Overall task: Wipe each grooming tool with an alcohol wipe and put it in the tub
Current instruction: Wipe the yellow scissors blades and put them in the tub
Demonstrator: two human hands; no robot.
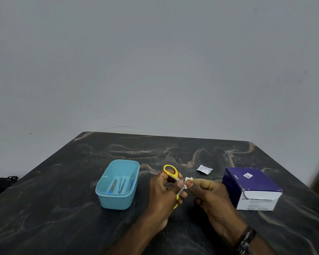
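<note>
A: Holding the scissors up off the counter, is the left hand doing that just to steady them?

B: It is looking that way. Its fingers are curling round the handles, one yellow loop sticking up and the other peeking out below the hand, so the blades are pointing toward the right hand.

A: And the right one?

B: It is pinching the wipe between thumb and fingertips, pressing it against the metal near the pivot. I cannot tell whether the blades are parted; the wipe and fingers are covering them.

A: Why is the tub sitting so close on the left?

B: Probably so the left hand is only needing a short drop once the wiping is done. Several slim tools are already lying inside it.

A: And the box?

B: It is standing just beside the right hand, likely for reaching fresh wipes. A small sachet is lying behind the hands, seemingly set aside.
</note>
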